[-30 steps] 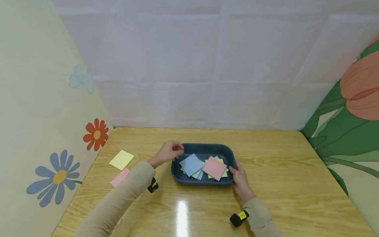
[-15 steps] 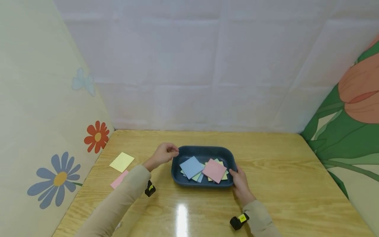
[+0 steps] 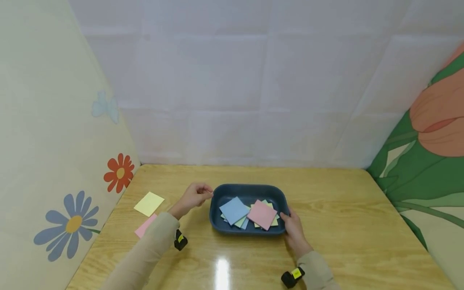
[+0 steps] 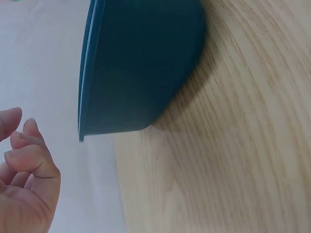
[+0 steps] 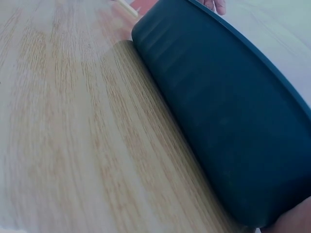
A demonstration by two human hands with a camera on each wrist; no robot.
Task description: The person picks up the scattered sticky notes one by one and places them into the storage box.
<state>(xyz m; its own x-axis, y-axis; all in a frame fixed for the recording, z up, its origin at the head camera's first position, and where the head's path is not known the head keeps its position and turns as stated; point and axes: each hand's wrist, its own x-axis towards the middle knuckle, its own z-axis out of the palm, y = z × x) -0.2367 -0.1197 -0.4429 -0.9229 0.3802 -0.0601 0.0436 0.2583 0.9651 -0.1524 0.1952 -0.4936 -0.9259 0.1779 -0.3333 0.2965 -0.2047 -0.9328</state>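
Observation:
A dark blue plastic tray (image 3: 247, 233) stands on the wooden table. My right hand (image 3: 295, 231) grips its right end, thumb over the rim; the fingers are mostly hidden by the wall. Square paper notes lie in two fanned piles inside, with a blue note (image 3: 234, 210) on top at left and a pink note (image 3: 262, 215) on top at right. Just off the tray's left rim is my left hand (image 3: 193, 198), fingers loosely curled. The left wrist view shows nothing between that thumb and fingers (image 4: 35, 160), apart from the tray wall (image 4: 131, 73).
On the table at far left lie a yellow note (image 3: 149, 204) and a pink note (image 3: 146, 225), the latter partly covered by my left sleeve (image 3: 152, 241). A white cloth (image 3: 203, 92) hangs behind the table, with flowered panels on both sides.
My left hand has drawn back leftward from over the tray's upper left corner to just outside its rim. The right hand stays on the tray, and the notes lie as before.

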